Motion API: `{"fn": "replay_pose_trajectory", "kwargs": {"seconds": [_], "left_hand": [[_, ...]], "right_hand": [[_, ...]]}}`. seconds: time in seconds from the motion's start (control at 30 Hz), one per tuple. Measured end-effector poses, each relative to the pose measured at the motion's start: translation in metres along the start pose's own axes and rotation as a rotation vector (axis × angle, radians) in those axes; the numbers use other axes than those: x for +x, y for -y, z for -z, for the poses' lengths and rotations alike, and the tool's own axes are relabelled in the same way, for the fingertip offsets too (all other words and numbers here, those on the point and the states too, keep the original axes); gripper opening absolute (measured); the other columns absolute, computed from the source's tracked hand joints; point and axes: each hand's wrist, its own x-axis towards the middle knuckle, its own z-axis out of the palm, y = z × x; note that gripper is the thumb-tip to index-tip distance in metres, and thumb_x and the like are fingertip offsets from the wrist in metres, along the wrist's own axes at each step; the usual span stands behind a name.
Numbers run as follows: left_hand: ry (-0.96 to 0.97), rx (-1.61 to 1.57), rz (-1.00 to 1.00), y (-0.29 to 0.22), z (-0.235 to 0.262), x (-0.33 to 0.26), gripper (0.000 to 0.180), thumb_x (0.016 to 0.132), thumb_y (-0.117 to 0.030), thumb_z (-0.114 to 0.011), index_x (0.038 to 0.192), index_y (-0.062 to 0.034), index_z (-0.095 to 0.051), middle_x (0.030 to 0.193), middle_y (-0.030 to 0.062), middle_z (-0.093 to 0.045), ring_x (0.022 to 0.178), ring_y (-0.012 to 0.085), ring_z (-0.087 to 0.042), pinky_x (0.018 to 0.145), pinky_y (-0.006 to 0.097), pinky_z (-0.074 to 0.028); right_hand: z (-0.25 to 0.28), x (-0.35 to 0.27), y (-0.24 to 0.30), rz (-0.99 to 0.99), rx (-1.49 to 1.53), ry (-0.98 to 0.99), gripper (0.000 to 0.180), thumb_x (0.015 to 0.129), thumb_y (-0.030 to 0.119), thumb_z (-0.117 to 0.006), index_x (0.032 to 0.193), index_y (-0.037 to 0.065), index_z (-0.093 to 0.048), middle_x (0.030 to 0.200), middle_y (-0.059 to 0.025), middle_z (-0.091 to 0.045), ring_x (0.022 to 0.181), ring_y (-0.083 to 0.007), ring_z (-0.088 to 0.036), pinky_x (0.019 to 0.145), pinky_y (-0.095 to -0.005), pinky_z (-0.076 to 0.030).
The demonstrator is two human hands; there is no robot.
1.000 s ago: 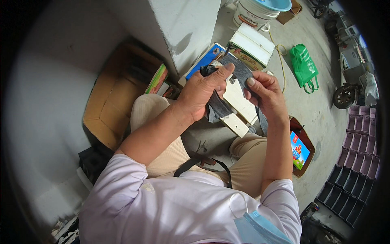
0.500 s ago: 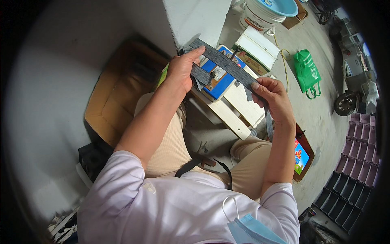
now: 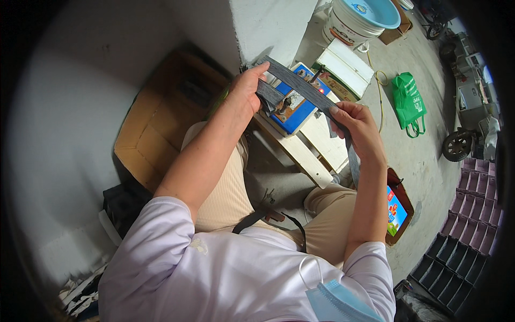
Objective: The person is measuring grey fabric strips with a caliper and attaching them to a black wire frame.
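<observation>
Grey strap [image 3: 300, 86] stretched taut in air above small white workbench [image 3: 322, 142], long axis slanting upper-left to lower-right. Left hand [image 3: 248, 91] pinches folded upper end; right hand [image 3: 358, 124] pinches lower stretch, loose tail hanging past bench's near edge.

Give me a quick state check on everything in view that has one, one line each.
Grey fabric strap: stretched taut between both hands, one end hanging below the right.
Left hand: closed on the strap's folded end.
Right hand: pinching the strap.
Brown cardboard box: open.
White plastic bucket: upright, blue lid on.
Green shopping bag: lying flat on the floor.
Blue face mask: pulled down, hanging at the chest.
</observation>
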Motion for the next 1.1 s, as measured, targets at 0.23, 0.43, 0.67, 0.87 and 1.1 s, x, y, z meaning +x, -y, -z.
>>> {"fn": "replay_pose_trajectory", "kwargs": {"seconds": [0.23,0.43,0.67,0.87,1.1], "left_hand": [[-0.036,-0.040,-0.027,-0.003,0.010,0.013,0.022,0.083,-0.021,-0.069,0.091,-0.0077,-0.053,0.083,0.0039,-0.044,0.074,0.0199,-0.052,0.067,0.042,-0.052],[-0.075,-0.049,-0.007,-0.006,0.003,0.007,0.020,0.083,-0.022,-0.071,0.081,-0.0160,-0.051,0.066,-0.0039,-0.043,0.055,0.0134,-0.048,0.052,0.037,-0.048],[-0.112,-0.018,-0.029,-0.006,0.004,0.008,0.019,0.083,-0.021,-0.070,0.085,-0.0137,-0.053,0.074,-0.0017,-0.044,0.062,0.0151,-0.051,0.057,0.038,-0.050],[-0.100,-0.029,-0.061,-0.002,0.009,0.020,0.020,0.082,-0.019,-0.071,0.087,-0.0118,-0.052,0.077,-0.0008,-0.044,0.064,0.0159,-0.050,0.058,0.040,-0.050],[-0.065,0.053,-0.233,-0.006,0.015,0.010,0.018,0.079,-0.019,-0.074,0.083,-0.0108,-0.059,0.071,-0.0018,-0.051,0.064,0.0121,-0.051,0.058,0.031,-0.046]], "right_hand": [[-0.005,0.009,-0.002,-0.016,0.011,0.014,0.018,0.091,0.019,-0.061,0.082,0.004,-0.062,0.063,-0.0002,-0.058,0.051,-0.0040,-0.045,0.048,-0.0192,-0.036],[-0.004,0.008,-0.003,-0.018,-0.001,0.006,0.018,0.091,0.019,-0.060,0.082,0.004,-0.062,0.064,-0.0004,-0.058,0.051,-0.0040,-0.045,0.049,-0.0190,-0.037],[-0.001,0.011,-0.009,-0.055,0.016,0.002,0.017,0.091,0.018,-0.060,0.083,0.003,-0.063,0.064,-0.0007,-0.058,0.051,-0.0044,-0.045,0.049,-0.0194,-0.037],[0.004,0.021,-0.034,-0.109,-0.038,-0.006,0.017,0.090,0.016,-0.059,0.081,0.002,-0.063,0.064,-0.0015,-0.059,0.051,-0.0048,-0.047,0.048,-0.0201,-0.037],[0.009,0.007,-0.020,-0.049,-0.026,-0.071,0.017,0.091,0.017,-0.059,0.083,0.002,-0.062,0.063,0.0005,-0.057,0.051,-0.0034,-0.045,0.047,-0.0189,-0.035]]}}
